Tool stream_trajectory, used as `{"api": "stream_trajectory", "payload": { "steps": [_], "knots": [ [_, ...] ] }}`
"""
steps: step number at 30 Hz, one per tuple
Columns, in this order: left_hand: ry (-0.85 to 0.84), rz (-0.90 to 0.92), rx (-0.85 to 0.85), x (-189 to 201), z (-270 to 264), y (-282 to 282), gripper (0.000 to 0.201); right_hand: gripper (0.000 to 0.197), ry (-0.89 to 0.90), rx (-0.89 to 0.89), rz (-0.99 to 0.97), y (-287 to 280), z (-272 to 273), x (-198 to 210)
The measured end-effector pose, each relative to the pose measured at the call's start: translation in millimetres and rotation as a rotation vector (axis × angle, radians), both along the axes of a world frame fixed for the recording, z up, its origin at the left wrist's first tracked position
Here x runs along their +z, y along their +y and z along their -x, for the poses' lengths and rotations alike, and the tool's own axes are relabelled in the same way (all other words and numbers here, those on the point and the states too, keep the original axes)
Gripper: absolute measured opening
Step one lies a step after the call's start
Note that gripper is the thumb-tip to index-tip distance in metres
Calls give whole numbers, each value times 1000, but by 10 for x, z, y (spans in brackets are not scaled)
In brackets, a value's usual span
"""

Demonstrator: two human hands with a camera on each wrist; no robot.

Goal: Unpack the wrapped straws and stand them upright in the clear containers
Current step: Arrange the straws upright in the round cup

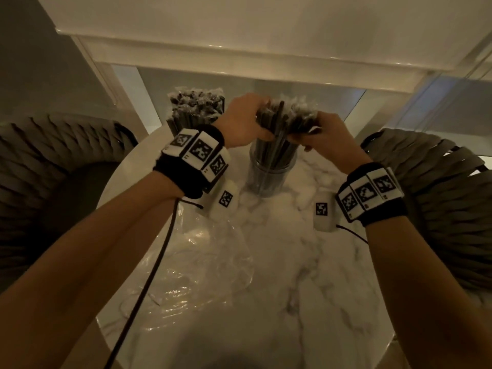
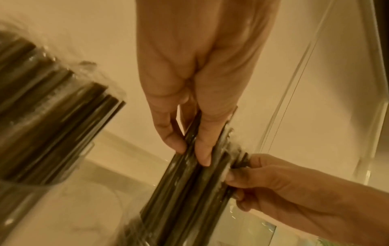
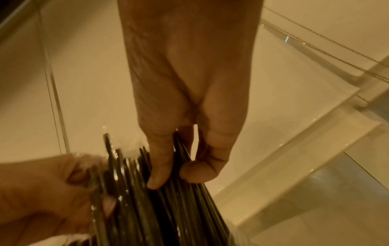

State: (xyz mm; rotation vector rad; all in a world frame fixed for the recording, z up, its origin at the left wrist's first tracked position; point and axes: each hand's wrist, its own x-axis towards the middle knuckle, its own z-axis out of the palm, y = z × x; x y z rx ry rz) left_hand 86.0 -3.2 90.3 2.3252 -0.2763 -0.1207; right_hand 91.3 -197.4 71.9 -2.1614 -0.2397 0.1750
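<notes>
Head view: left hand (image 1: 241, 118) and right hand (image 1: 328, 131) both grip the tops of the straws (image 1: 286, 121) standing in a clear cup (image 1: 269, 177) on the marble table (image 1: 306, 275). A second filled cup (image 1: 194, 110) stands behind at left; loose plastic wrap (image 1: 194, 262) lies nearer.

Left wrist view: fingers (image 2: 203, 144) pinch straws.

Right wrist view: fingers (image 3: 160, 166) pinch straws.

Both hands (image 1: 287, 126) around upright straws (image 1: 277, 147)

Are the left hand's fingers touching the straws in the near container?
Touching. The left wrist view shows the left hand with its fingers pressed onto the dark straws; the head view shows them standing in the clear container.
</notes>
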Motion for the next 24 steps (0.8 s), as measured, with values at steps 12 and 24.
{"api": "stream_trajectory", "payload": {
  "steps": [12,24],
  "knots": [
    [-1,116,375,-474,573,-160,18,67,130,-97,-9,-180,280,-262],
    [-91,-71,194,-290,166,-209,29,25,-37,16,128,142,31,59]
  ]
}}
